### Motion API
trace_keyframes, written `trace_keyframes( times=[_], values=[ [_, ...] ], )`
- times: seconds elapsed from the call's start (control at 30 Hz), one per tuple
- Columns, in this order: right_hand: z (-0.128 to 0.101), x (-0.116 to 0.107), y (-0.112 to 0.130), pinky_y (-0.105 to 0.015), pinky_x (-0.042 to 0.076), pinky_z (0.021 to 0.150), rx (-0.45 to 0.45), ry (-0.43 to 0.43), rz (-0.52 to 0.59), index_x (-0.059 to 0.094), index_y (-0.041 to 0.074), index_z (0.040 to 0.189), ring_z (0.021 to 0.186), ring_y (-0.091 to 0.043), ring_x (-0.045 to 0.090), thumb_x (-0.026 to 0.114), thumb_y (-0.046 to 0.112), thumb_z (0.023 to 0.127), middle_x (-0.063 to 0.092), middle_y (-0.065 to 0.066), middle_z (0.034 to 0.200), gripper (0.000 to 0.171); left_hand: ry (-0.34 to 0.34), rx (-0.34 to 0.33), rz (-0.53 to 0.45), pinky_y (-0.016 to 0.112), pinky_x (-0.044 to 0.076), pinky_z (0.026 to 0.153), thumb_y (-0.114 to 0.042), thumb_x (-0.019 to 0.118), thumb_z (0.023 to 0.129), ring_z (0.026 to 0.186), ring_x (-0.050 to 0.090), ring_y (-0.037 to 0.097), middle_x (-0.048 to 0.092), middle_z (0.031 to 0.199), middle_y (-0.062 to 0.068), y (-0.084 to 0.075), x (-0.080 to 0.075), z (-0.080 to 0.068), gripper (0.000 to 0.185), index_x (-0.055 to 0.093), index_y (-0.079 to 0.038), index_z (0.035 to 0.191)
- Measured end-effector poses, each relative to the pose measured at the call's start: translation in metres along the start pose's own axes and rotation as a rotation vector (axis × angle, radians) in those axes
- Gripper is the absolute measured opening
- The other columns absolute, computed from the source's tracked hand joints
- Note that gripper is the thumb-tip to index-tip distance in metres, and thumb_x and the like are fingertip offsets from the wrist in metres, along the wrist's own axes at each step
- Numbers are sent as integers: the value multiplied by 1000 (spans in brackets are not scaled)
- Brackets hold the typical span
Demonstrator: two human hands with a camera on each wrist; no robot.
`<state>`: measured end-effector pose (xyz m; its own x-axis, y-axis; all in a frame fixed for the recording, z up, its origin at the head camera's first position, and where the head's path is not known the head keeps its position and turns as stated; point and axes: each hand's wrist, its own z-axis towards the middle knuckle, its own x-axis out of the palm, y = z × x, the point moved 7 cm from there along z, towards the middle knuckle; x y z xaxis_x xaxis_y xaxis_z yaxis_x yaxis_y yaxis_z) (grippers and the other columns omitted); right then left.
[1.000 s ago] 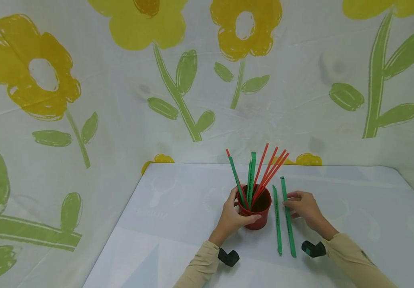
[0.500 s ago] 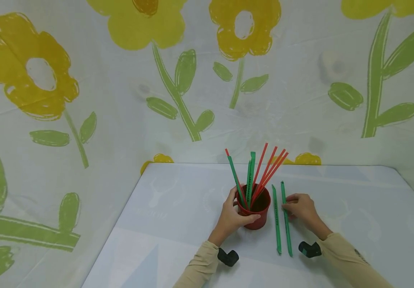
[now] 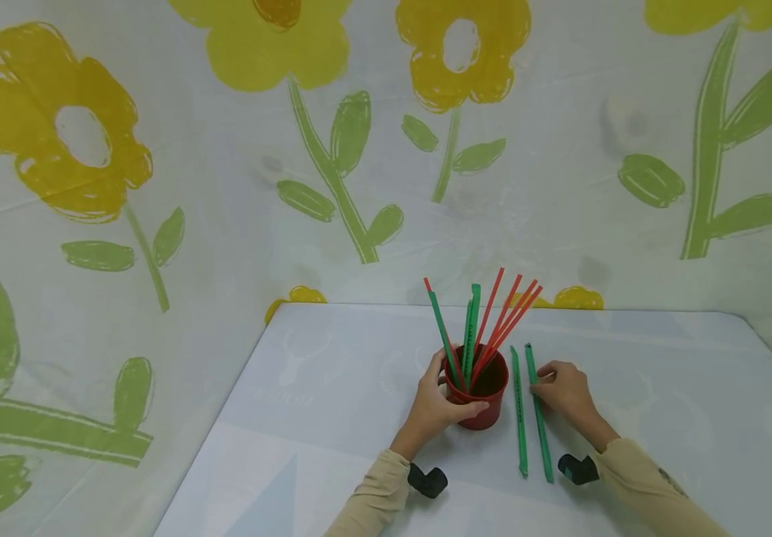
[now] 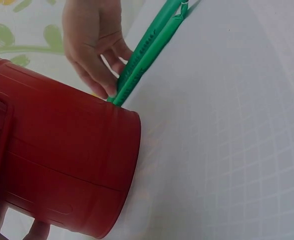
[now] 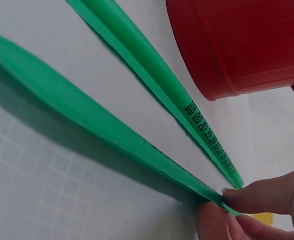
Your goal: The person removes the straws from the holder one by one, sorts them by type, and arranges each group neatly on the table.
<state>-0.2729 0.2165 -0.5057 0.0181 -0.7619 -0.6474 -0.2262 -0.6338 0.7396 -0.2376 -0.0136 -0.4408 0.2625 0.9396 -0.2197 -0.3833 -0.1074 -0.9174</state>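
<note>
My left hand (image 3: pixel 429 406) grips a red bucket-shaped cup (image 3: pixel 482 418) from its left side, thumb along the near rim. Red straws (image 3: pixel 515 317) and green-wrapped straws (image 3: pixel 436 313) lean out of it in different directions. Two more green-wrapped straws lie side by side on the table, to the right of the cup. The right-hand one (image 3: pixel 544 447) is pinched near its far part between thumb and fingers of my right hand (image 3: pixel 568 389). Beside it, the other straw (image 5: pixel 151 70) lies nearer the cup, printed with dark lettering. The left wrist view hides the cup's contents.
The white table (image 3: pixel 332 388) ends at a back edge in front of a flower-printed cloth (image 3: pixel 224 186). Dark devices are worn at the left wrist (image 3: pixel 428 481) and right wrist (image 3: pixel 579 469), close to the tabletop.
The far end of the right-hand straw has come slightly nearer me, and my right fingers have closed in on it. My left hand and the cup have stayed in place.
</note>
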Motion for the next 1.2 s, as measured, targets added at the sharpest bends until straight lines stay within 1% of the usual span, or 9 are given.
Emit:
trace_keyframes(
  times=[0.2,0.3,0.4,0.53,0.63,0.93,1.2],
  values=[
    [-4,-4,0,-28,49,50,-6,-19,-25,54,-12,106,55,-17,56,64,4,84,62,-20,83,29,6,1,4,44,45,92,-15,79,74,121,45,26,50,132,10,1,1,1,80,35,-5,139],
    [-4,-5,1,-28,48,50,-11,-28,-41,55,-12,106,56,-17,56,64,5,85,61,-19,82,29,8,18,3,42,46,91,-15,79,73,121,45,27,50,133,11,3,1,1,81,34,-5,140],
    [-4,-8,3,-28,48,51,-21,-31,-48,56,-12,107,60,-18,56,63,6,85,61,-20,85,29,-1,32,11,41,47,90,-16,80,73,121,46,25,51,133,8,14,2,2,82,35,-9,140],
    [-6,-11,5,-29,50,55,-51,-25,-27,58,-11,107,67,-20,56,63,6,86,60,-20,89,28,-7,27,23,41,46,91,-22,81,71,120,45,17,51,132,-2,32,4,4,84,35,-19,141],
    [-8,-14,8,-30,51,56,-79,-19,-1,59,-11,107,69,-21,56,62,8,86,60,-19,90,29,-1,26,17,43,45,92,-26,81,71,121,45,14,51,131,-7,37,5,5,83,34,-24,140],
    [-14,-22,21,-31,53,57,-158,-25,15,60,-10,108,70,-21,60,62,12,87,62,-18,92,30,8,3,17,42,44,93,-30,80,72,121,43,11,49,131,-11,39,5,5,82,34,-29,139],
    [-20,-28,35,-30,54,59,-194,-24,38,59,-8,110,75,-22,61,63,13,88,62,-17,94,30,4,18,30,42,45,92,-31,80,72,122,44,12,49,132,-10,39,5,5,82,34,-26,140]
  ],
)
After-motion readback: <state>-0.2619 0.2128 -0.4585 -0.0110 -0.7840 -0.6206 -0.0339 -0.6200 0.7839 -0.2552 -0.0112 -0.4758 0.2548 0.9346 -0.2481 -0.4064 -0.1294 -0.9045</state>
